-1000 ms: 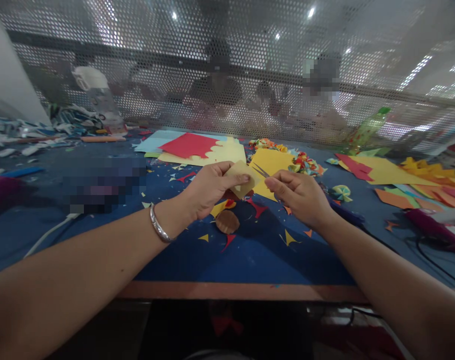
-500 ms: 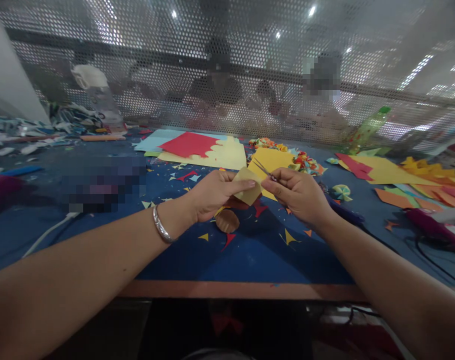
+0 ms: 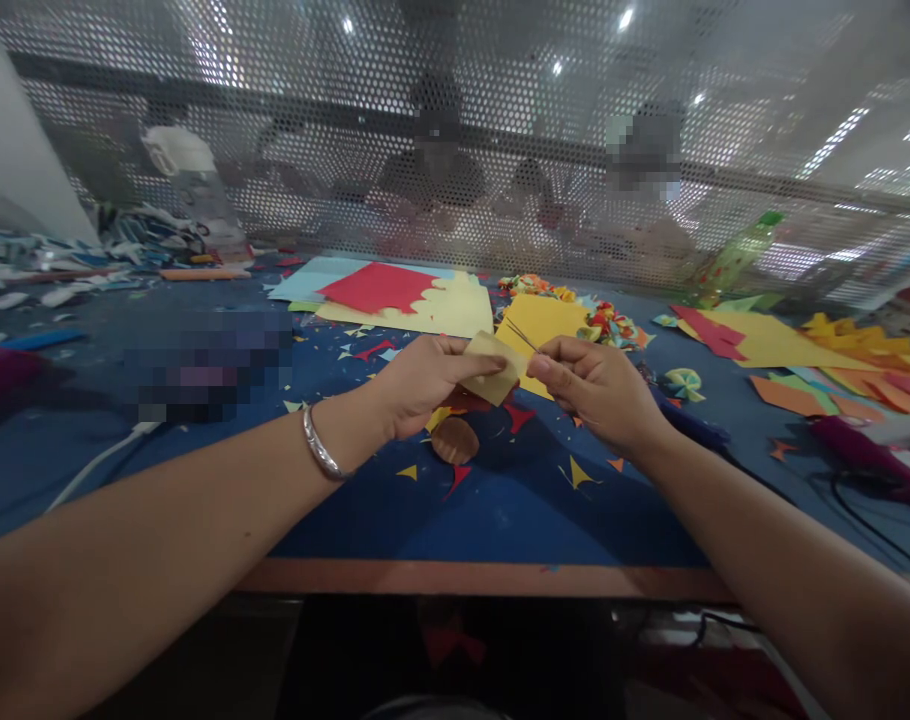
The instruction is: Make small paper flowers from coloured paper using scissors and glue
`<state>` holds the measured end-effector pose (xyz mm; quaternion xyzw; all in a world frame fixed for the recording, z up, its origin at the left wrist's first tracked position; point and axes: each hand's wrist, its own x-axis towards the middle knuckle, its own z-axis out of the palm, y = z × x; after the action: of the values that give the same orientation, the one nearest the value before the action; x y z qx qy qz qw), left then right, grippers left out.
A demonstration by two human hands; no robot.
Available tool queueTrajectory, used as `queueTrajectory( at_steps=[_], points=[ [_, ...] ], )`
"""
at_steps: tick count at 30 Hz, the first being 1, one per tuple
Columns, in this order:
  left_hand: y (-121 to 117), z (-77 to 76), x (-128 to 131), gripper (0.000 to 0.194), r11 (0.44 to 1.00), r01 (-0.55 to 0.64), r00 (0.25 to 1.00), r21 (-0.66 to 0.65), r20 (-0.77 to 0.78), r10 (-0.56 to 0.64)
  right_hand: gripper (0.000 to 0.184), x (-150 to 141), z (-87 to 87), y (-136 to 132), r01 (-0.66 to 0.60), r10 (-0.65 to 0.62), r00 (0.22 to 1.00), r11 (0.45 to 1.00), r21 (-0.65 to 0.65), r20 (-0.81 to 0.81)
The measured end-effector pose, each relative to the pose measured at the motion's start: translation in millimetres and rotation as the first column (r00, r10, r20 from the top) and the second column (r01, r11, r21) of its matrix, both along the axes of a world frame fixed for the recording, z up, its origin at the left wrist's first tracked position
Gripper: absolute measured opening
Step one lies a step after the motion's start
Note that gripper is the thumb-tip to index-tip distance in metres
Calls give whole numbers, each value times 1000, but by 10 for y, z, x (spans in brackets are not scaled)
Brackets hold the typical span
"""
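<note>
In the middle of the head view, my left hand (image 3: 429,385) pinches a small pale yellow piece of paper (image 3: 494,368) between thumb and fingers. At the paper's right corner is my right hand (image 3: 594,385), closed on small scissors (image 3: 524,336). Their thin blades point up and to the left, and the handles are hidden in my fingers. Below the paper, a round brown disc (image 3: 455,440) lies on the blue tabletop. Red scraps (image 3: 459,480) and yellow scraps (image 3: 577,473) are scattered around it.
Red paper (image 3: 384,288) lies over pale sheets behind my hands. A yellow sheet (image 3: 552,318) and colourful folded pieces (image 3: 612,325) are further right. A green-capped bottle (image 3: 747,255) and a white-lidded bottle (image 3: 200,190) stand before the perforated screen (image 3: 312,130). Cables run along both sides.
The pale yellow paper has turned slightly in my left hand. My right fingers have shifted on the scissors, right beside the paper's corner.
</note>
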<state>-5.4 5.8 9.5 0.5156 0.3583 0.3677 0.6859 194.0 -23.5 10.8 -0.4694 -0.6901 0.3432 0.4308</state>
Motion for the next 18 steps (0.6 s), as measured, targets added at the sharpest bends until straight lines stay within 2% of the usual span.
queueTrajectory(
  at_steps=[8,13,14,18],
  points=[
    [44,-9,-21,21,1000,1,999,-15,35,-1,47,46,-46,36,38,-38,999,999,-6,-4],
    [-10,4,8,19,1000,-5,999,18,35,5,42,37,-15,7,58,-58,998,996,64,-7],
    [-22,14,13,24,1000,-21,999,22,31,20,39,30,-6,-2,58,-58,998,994,91,-2],
    [-53,53,20,69,997,-66,998,33,25,65,26,0,-7,-33,48,-70,994,967,248,82]
  ],
)
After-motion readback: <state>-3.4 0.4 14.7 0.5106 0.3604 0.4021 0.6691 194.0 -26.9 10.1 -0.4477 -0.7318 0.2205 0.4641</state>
